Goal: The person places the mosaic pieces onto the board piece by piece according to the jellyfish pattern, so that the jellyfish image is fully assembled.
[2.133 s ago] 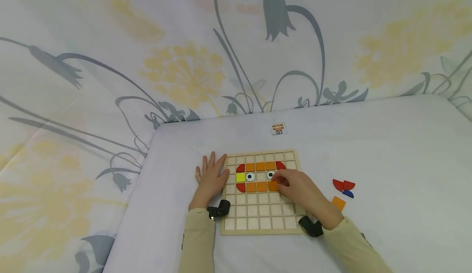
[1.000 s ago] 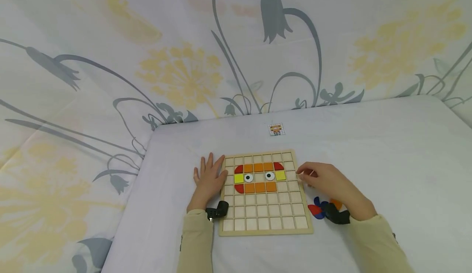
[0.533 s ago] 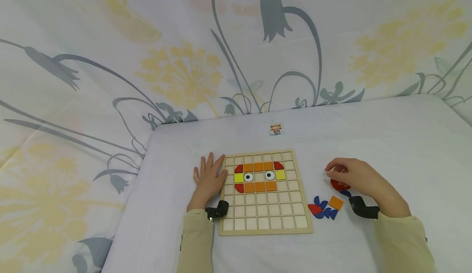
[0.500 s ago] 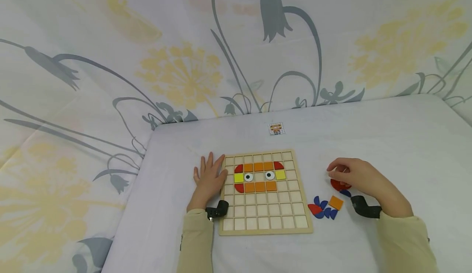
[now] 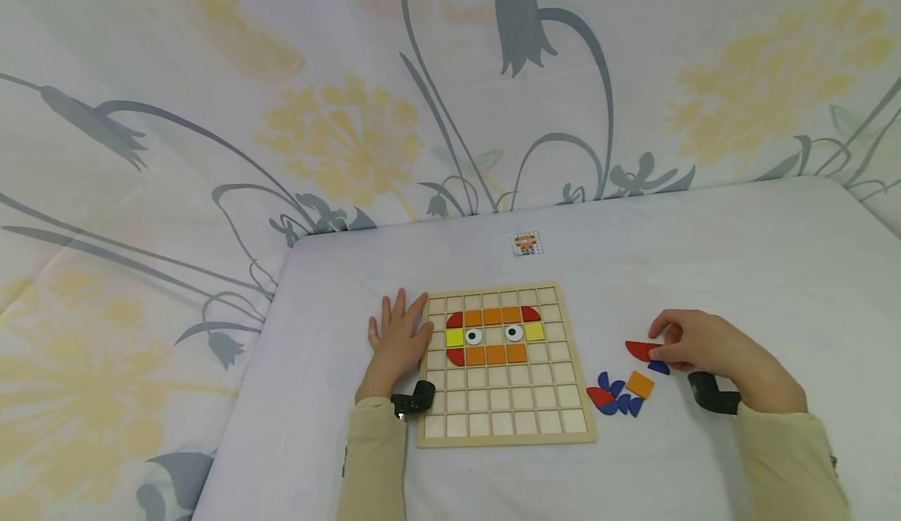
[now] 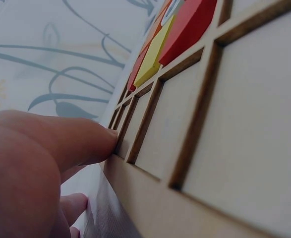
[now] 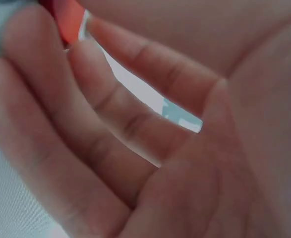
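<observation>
Right of the grid board (image 5: pixel 499 400), right hand (image 5: pixel 711 345): bending fingers over a red piece (image 5: pixel 639 350), keeping thumb and forefinger narrowly apart; being impossible to tell whether pinching or merely touching.
Red piece: lying on the white bench (image 5: pixel 746 263), hiding partly under the fingertips, showing also as a red patch in the right wrist view.
Just changed: moving from the board to the loose pieces within two seconds, uncovering the right yellow square (image 5: pixel 535 331) in its cell.
Meaning: probably turning from placing to fetching; seemingly lacking only a corner at near right to match the red corner (image 5: pixel 455 357) at near left.
Left hand (image 5: pixel 397 339): spreading fingers wide, holding nothing, touching the board's left edge, apparently steadying.
Around: lying between board and right hand, an orange square (image 5: pixel 640 385), blue pieces (image 5: pixel 624 404) and more red (image 5: pixel 600 397); lying beyond the board, a picture card (image 5: pixel 526 243).
In the way: crowding the fingertips from the near side with a single blue piece (image 5: pixel 658 368).
</observation>
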Demonstrator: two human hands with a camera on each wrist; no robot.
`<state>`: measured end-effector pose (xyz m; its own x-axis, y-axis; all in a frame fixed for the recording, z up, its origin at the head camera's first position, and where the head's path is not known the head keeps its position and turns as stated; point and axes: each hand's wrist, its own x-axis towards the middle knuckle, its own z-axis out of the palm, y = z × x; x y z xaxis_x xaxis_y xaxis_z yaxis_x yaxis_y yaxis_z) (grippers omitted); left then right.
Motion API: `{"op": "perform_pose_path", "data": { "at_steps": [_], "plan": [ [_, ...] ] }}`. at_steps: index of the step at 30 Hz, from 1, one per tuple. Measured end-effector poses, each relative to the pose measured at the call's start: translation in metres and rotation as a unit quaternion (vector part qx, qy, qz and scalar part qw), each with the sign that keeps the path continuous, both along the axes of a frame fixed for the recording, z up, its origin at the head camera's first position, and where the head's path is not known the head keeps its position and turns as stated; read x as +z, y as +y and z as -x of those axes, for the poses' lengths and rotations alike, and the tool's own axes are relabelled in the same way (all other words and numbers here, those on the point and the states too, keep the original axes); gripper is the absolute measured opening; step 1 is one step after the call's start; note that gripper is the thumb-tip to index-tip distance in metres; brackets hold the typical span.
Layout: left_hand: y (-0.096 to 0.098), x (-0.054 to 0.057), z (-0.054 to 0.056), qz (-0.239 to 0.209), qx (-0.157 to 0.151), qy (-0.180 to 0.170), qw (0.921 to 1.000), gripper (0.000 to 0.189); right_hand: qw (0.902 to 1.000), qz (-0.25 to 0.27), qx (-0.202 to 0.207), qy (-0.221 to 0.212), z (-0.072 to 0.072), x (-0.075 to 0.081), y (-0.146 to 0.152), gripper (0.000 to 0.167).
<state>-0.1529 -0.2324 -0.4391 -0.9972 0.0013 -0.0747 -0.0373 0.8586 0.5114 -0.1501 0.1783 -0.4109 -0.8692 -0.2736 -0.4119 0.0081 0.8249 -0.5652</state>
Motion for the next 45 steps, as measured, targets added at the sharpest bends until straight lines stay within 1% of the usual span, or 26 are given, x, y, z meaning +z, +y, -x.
{"op": "perform_pose_path", "data": {
  "at_steps": [3,6,11,15,18,21,25,33,37,41,45],
  "plan": [
    [0.001,0.001,0.0,0.0,-0.002,-0.001,1.0,0.05,0.9994,-0.023,0.008,0.025,0.001,0.0,-0.006,0.032],
    [0.001,0.001,0.0,0.0,-0.001,-0.002,1.0,0.05,0.9984,-0.03,0.017,0.045,0.002,0.002,-0.011,0.027],
    [0.001,0.001,0.0,-0.003,-0.001,0.0,1.0,0.05,0.9982,-0.031,0.014,0.049,0.001,0.005,-0.018,0.022],
    [0.0,0.0,0.0,0.0,0.0,0.0,1.0,0.05,0.9971,-0.044,0.014,0.06,0.001,0.006,-0.023,0.024],
    [0.0,0.0,0.0,0.002,0.001,-0.002,1.0,0.05,0.9964,-0.052,0.005,0.066,0.001,0.005,-0.026,0.026],
    [0.0,0.0,0.0,0.0,0.0,-0.002,1.0,0.05,0.9963,-0.051,-0.007,0.068,0.001,0.004,-0.028,0.026],
    [0.0,0.001,-0.001,-0.003,0.0,-0.003,1.0,0.05,0.996,-0.046,-0.013,0.076,0.0,0.003,-0.028,0.026],
    [0.0,0.0,-0.001,-0.008,0.001,-0.001,1.0,0.05,0.9965,-0.017,-0.019,0.079,0.0,0.004,-0.032,0.022],
    [0.0,-0.001,-0.001,-0.005,-0.002,-0.004,1.0,0.05,0.9952,0.003,-0.026,0.094,-0.002,0.004,-0.037,0.02],
    [0.001,-0.003,0.0,0.0,-0.004,0.0,1.0,0.05,0.9926,0.029,-0.032,0.113,-0.002,0.004,-0.047,0.019],
    [0.0,-0.003,0.001,0.004,-0.003,0.001,1.0,0.051,0.9905,0.065,-0.036,0.115,-0.002,0.003,-0.064,0.016]
  ]
}}
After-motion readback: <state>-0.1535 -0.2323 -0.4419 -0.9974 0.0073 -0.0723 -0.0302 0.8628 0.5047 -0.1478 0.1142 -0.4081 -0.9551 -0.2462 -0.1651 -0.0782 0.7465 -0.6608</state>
